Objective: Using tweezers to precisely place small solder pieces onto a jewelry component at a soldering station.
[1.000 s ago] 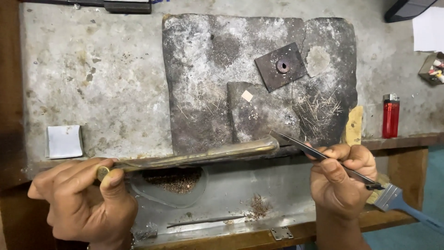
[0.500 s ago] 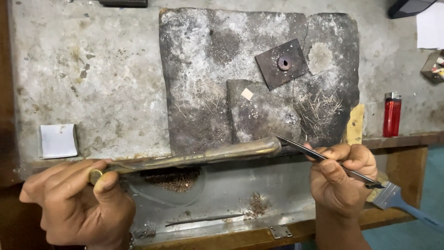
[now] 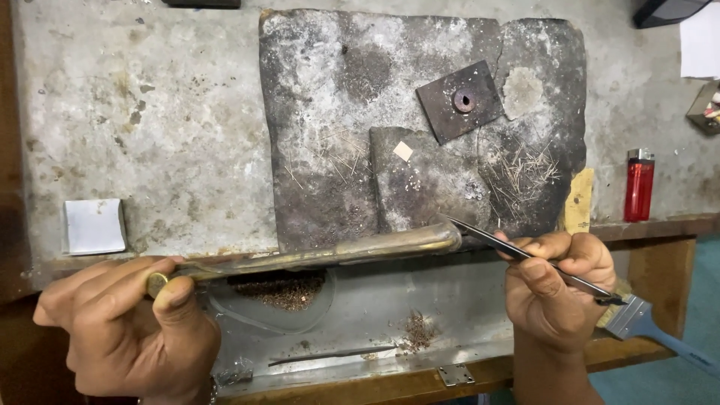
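My left hand (image 3: 127, 326) grips one end of a long, tarnished brass-coloured rod (image 3: 330, 251) that lies level along the bench's front edge. My right hand (image 3: 559, 289) holds slim dark metal tweezers (image 3: 525, 255), whose tips reach the rod's right end near the edge of a scorched dark slab (image 3: 337, 112). On the slab sit a small square metal plate with a hole (image 3: 459, 101) and a tiny pale chip (image 3: 403, 151).
A red lighter (image 3: 639, 185) stands at the right of the stained grey benchtop (image 3: 150, 112). A white paper square (image 3: 94, 225) lies at the left. Below the edge, a metal tray (image 3: 450, 315) holds brown filings. A blue-handled brush (image 3: 660, 334) sticks out at the right.
Both hands keep their grip. The left hand and its end of the rod have drifted slightly left and down; the tweezers stay at the rod's right end.
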